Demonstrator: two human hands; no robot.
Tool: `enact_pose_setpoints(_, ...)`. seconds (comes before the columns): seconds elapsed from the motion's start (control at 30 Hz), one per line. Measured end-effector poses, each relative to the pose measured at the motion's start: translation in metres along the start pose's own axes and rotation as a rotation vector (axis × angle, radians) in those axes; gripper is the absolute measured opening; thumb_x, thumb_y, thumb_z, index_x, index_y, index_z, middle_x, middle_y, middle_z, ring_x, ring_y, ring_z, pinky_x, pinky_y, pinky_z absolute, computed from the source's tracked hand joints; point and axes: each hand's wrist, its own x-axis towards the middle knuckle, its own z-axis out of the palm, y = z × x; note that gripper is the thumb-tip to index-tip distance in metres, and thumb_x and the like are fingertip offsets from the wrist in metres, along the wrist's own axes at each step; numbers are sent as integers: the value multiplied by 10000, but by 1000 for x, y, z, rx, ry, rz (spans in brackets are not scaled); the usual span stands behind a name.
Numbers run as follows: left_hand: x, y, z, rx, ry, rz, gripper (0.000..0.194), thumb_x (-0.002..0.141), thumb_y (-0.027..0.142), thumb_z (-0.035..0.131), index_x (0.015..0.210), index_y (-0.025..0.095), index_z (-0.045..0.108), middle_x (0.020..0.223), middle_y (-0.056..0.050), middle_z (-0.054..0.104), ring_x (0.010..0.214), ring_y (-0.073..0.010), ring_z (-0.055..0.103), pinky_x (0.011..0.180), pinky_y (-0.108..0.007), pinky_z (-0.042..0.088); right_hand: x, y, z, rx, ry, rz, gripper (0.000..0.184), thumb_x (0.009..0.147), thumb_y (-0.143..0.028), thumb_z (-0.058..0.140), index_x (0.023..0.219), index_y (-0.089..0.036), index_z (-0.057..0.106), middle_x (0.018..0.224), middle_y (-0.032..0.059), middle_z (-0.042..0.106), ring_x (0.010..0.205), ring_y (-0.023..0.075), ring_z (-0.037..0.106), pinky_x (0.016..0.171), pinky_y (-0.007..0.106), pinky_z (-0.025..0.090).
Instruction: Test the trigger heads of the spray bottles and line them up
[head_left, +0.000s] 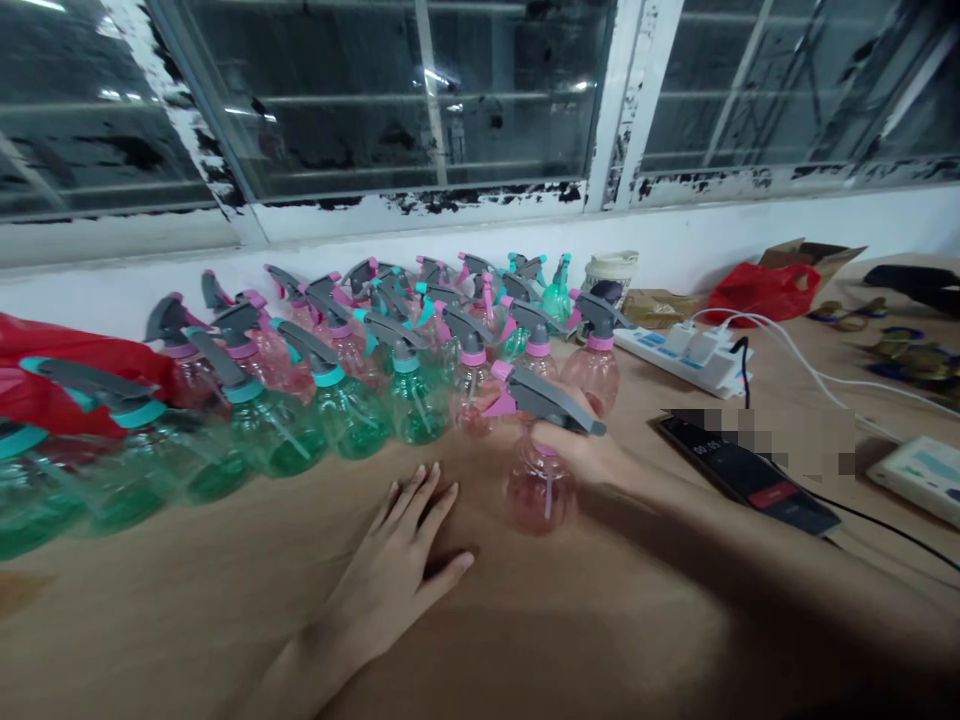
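My right hand is closed around the neck of a pink spray bottle with a grey and pink trigger head. The bottle is upright at the front of the group, and some of my fingers are hidden behind it. To its left, my left hand lies flat on the wooden table, fingers spread, holding nothing. Just beyond that hand stands a green spray bottle with a turquoise collar. Another pink spray bottle stands behind my right hand.
Rows of green and pink spray bottles reach back to the wall below the windows. A red bag lies left. Rightward are a phone, a power strip with cables, a lidded cup and a red plastic bag.
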Motion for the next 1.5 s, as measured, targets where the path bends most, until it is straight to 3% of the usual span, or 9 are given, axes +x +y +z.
enact_pose_setpoints(0.13, -1, 1, -3, -15, -6, -11, 627, 895, 572, 450, 1386, 185, 408, 1488, -121, 333, 1337, -298, 350, 1068, -482, 314, -1, -1, 3, 42, -24, -6, 171, 768, -368, 596, 896, -262, 638, 772, -5, 634, 753, 195, 580, 690, 338, 466)
enact_pose_setpoints(0.27, 0, 2, -3, -41, -7, -16, 621, 896, 567, 455, 1387, 189, 407, 1496, -117, 318, 1346, -300, 334, 1077, -486, 298, -1, -4, 4, 61, -55, 8, 142, 815, -328, 598, 929, -256, 641, 864, -3, 659, 790, 174, 598, 748, 323, 464)
enact_pose_setpoints(0.63, 0, 3, -5, -15, -27, -16, 616, 900, 550, 457, 1381, 167, 412, 1484, -137, 334, 1350, -299, 326, 1070, -499, 313, 2, -15, 3, 14, -15, -88, 204, 825, -425, 588, 803, -222, 577, 730, -23, 550, 674, 140, 512, 640, 290, 420)
enact_pose_setpoints(0.77, 1, 2, -1, -96, 1, -41, 521, 924, 482, 455, 1347, 179, 451, 1466, -122, 374, 1343, -292, 341, 1075, -516, 302, 2, -15, 4, 8, 9, -75, 191, 841, -423, 570, 800, -236, 568, 717, -27, 550, 653, 139, 510, 610, 290, 411)
enact_pose_setpoints(0.93, 4, 1, -5, -339, 98, -170, 298, 950, 286, 415, 1206, 243, 562, 1323, -48, 542, 1197, -223, 528, 1014, -441, 423, 2, -12, 4, 56, -19, -96, 144, 820, -385, 621, 842, -244, 607, 777, -31, 598, 700, 137, 557, 661, 291, 432)
enact_pose_setpoints(1.1, 6, 1, -15, -497, 268, -265, 284, 895, 138, 392, 954, 249, 647, 981, -6, 688, 951, -177, 659, 836, -324, 541, 0, -9, 5, 79, -28, -94, 165, 816, -360, 637, 937, -248, 637, 858, -22, 639, 780, 146, 593, 728, 297, 448)
enact_pose_setpoints(1.23, 7, 2, -18, -527, 299, -286, 243, 892, 175, 424, 825, 250, 644, 870, 2, 698, 908, -190, 670, 778, -312, 549, 1, -9, 5, 107, -36, -91, 168, 814, -359, 641, 925, -233, 632, 896, -11, 650, 831, 153, 602, 769, 300, 452)
enact_pose_setpoints(1.5, 9, 4, -19, -525, 300, -287, 201, 909, 234, 457, 861, 257, 651, 917, 1, 687, 885, -183, 661, 790, -307, 535, 1, -11, 3, 86, -39, -72, 190, 808, -379, 638, 931, -235, 639, 881, -11, 657, 807, 152, 605, 749, 299, 455)
